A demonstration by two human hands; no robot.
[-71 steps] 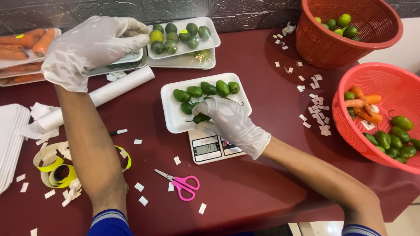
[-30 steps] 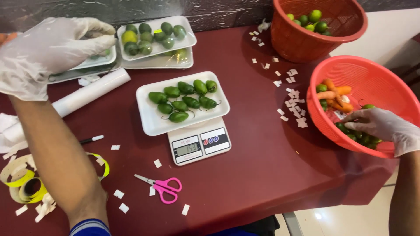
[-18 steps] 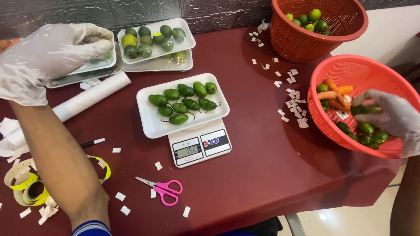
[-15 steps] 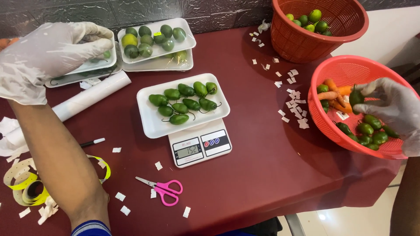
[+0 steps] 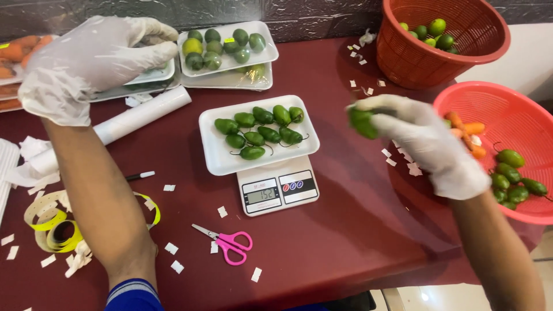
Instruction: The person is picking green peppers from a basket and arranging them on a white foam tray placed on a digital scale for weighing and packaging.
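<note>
Left hand [image 5: 86, 63] gloved, arm extended forward, fingers curled, palm down; right hand [image 5: 423, 141] gloved, raised, fingers pinched closed.

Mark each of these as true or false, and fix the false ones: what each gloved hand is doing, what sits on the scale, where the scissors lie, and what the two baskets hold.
1. The right hand holds a green pepper in its fingers. True.
2. The left hand holds the pink scissors. False: the scissors lie on the table; the left hand rests over the stacked trays at the back.
3. The white tray on the scale holds green peppers. True.
4. The near red basket is empty. False: it holds green and orange peppers.
5. The film roll stands upright. False: it lies flat.
</note>
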